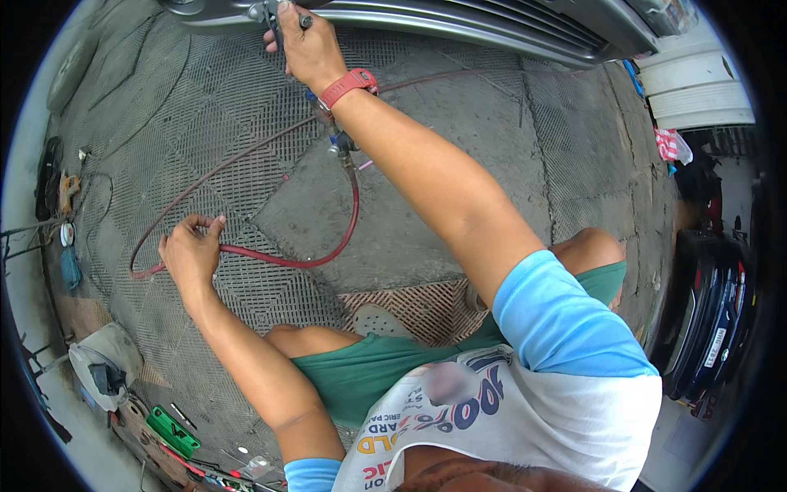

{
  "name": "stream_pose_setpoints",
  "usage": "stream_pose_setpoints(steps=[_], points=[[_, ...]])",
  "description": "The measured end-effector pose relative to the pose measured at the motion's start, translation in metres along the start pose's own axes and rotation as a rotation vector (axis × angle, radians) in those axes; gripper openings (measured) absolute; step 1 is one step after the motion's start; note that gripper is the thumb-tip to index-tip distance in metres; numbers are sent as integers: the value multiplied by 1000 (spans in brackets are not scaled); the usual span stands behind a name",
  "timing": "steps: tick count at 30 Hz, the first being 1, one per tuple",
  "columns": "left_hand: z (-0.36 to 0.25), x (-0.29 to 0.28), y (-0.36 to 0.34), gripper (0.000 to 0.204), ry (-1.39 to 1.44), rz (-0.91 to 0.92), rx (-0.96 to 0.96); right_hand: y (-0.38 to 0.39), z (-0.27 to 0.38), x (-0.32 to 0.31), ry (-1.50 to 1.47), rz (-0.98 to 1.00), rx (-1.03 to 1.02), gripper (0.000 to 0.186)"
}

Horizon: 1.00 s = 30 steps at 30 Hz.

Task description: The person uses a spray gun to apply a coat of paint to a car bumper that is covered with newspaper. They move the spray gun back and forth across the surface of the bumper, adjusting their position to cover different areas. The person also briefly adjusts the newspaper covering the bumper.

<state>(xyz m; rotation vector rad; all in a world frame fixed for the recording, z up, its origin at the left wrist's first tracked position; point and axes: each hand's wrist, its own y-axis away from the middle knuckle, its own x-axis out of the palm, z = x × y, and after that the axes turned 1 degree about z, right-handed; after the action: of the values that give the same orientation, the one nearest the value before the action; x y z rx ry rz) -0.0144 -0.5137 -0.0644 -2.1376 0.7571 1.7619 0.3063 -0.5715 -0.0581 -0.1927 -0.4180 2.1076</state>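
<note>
My right hand (310,45) is stretched far forward to the car's front bumper (459,26), its fingers closed round a grey metal tool (270,18) with a round knob. The hand covers much of the tool, so its exact kind is unclear. Lower left, my left hand (193,252) has its fingers curled about a red air hose (287,262). This hose loops to a metal coupling with a blue valve (340,146) beneath my right forearm. Another blue fitting (311,96) shows partly beside my right wrist.
Ribbed matting (238,164) covers part of the concrete floor. At the lower left are a whitish tub (106,361), a green tool case (172,430) and scattered tools. A dark car (713,320) stands at the right, below white panels (697,86). My clog (381,320) rests near the middle.
</note>
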Motion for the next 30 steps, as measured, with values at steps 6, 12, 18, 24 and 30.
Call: stream_pose_setpoints(steps=[6, 12, 18, 24, 30], points=[[-23, 19, -17, 36, 43, 68, 144, 20, -8, -77, 86, -146, 243, 60], [-108, 30, -25, 32, 7, 95, 356, 36, 13, -225, 316, -380, 265, 68], [-192, 53, -16, 34, 36, 128, 599, 35, 32, -349, 403, -550, 263, 67], [-268, 85, 6, 37, 113, 214, 772, 23, 41, -459, 522, -627, 257, 68], [-317, 97, 32, 41, 132, 304, 820, 6, 49, -557, 584, -689, 285, 70]])
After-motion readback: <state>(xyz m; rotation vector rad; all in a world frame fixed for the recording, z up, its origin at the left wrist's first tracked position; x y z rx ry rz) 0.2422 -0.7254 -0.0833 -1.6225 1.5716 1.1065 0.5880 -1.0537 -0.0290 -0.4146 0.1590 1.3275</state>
